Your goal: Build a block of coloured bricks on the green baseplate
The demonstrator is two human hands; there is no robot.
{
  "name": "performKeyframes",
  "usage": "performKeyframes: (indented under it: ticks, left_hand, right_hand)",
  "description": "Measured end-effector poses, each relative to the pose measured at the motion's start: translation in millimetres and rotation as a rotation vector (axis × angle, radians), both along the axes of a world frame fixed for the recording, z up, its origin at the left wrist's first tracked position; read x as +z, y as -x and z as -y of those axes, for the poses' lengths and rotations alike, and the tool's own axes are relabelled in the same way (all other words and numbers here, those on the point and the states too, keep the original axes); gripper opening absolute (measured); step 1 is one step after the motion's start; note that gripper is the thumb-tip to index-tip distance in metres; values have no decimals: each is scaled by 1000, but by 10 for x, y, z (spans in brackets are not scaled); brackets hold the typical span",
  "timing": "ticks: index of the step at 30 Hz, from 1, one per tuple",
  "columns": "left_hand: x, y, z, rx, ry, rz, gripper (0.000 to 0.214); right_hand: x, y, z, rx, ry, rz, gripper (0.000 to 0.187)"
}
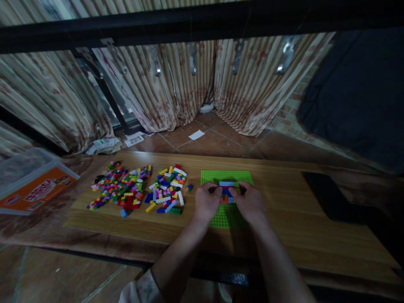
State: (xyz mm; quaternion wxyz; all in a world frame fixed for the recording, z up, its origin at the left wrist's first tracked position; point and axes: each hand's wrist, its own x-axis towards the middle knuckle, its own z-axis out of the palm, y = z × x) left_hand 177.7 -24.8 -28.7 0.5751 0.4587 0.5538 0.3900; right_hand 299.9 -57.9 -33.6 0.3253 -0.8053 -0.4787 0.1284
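Note:
A green studded baseplate (pixel 219 221) lies on the wooden board in front of me. On its middle sits a small build of toy building bricks (pixel 226 193), with light blue, dark blue, red and orange pieces showing. My left hand (pixel 206 201) grips the build's left side, thumb and fingers bent together. From the right, my right hand (pixel 251 202) pinches the opposite side in the same way. The fingers partly cover the bricks, so the exact pieces under each fingertip are hidden.
Two loose heaps of coloured bricks, a larger one (pixel 121 185) and a smaller one (pixel 167 189), spread over the wooden board (pixel 284 219) to the left. A clear plastic box (pixel 38 181) with an orange label stands at far left. A flat black object (pixel 328 198) lies at right.

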Motion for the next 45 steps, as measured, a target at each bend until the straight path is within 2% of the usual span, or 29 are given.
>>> performKeyframes:
  ticks: [4, 9, 13, 16, 18, 21, 25, 30, 33, 37, 40, 45]
  left_hand:
    - [43, 26, 37, -6, 36, 65, 10]
    - [89, 148, 66, 1, 8, 90, 11]
    - [106, 260, 53, 17, -39, 47, 11]
    - [130, 306, 36, 28, -32, 48, 12]
    - [158, 329, 26, 37, -25, 58, 12]
    - [221, 394, 1, 71, -22, 68, 12]
    - [321, 598, -87, 144, -47, 92, 17]
    - [385, 1045, -270, 279, -116, 75, 26]
    - [368, 1321, -348, 285, -213, -109, 25]
    - [360, 1556, -361, 180, -302, -554, 22]
    - [398, 1630, -328, 119, -278, -796, 24]
    - [428, 1655, -291, 67, -278, -1023, 31]
  right_hand:
    - [29, -84, 25, 2, -27, -123, 48]
    - [29, -199, -3, -119, -50, -242, 47]
    - [-1, -264, -21, -141, -80, -277, 47]
    - [63, -246, 1, -138, -109, -225, 44]
    - [134, -207, 25, -85, -130, -185, 45]
    - [208, -136, 55, 98, -139, -140, 54]
    - [172, -54, 49, 335, -85, -56, 58]
    - [51, -19, -3, 360, -68, 21, 45]
    - [4, -33, -25, 367, -88, 19, 41]
    - [-28, -24, -38, 368, -121, 7, 40]
    - [-30, 14, -43, 361, -132, 12, 40]
    - [-26, 60, -53, 346, -130, 17, 41]
